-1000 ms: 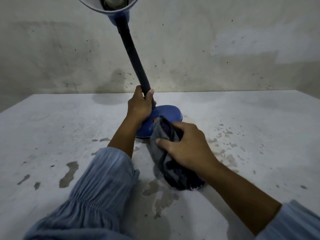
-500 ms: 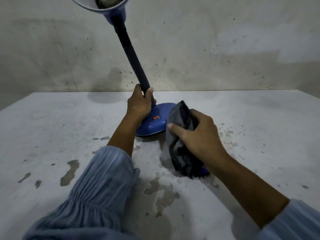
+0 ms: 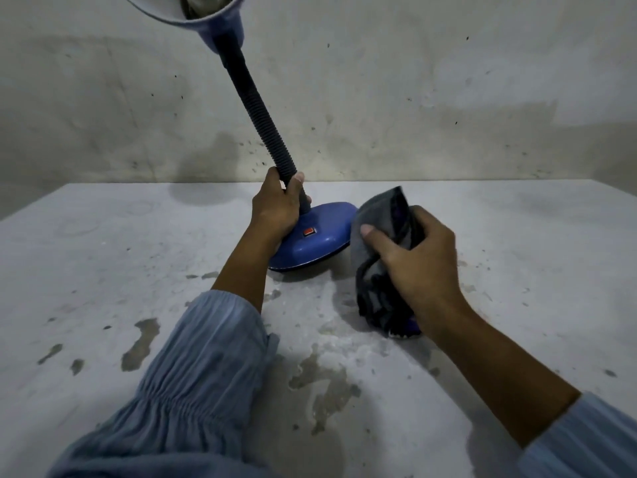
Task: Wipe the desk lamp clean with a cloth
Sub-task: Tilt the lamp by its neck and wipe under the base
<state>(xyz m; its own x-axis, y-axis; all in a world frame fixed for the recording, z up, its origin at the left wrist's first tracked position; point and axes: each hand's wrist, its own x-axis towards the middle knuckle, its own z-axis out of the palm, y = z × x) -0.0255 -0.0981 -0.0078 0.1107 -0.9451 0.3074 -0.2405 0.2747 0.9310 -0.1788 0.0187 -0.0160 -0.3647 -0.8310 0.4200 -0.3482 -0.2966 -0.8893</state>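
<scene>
Gripping: the left hand (image 3: 275, 210) curls round the foot of the lamp's neck (image 3: 256, 113), thumb up against the ribbed tube; the fingers on the far side are hidden
Lamp (image 3: 312, 239): stands on the table (image 3: 103, 257) towards the back, near the wall (image 3: 413, 81); its blue base tilts, the near edge off the surface; a small red switch (image 3: 309, 231) shows on top
Shade (image 3: 193, 12): cut off by the top edge; something pale sits inside, too dim to make out
Cloth (image 3: 382, 257): dark and bunched, held in the right hand (image 3: 417, 260), thumb pressed across its front; its upper edge lies just beside the base's right rim; whether they touch cannot be told; its lower end hangs close to the table, with a bit of blue at the tip
Sleeves: pale blue, gathered on the left arm (image 3: 193, 381); the right cuff (image 3: 586, 439) runs out of the corner
Table surface: grey, blotched with dark patches (image 3: 141, 343)
</scene>
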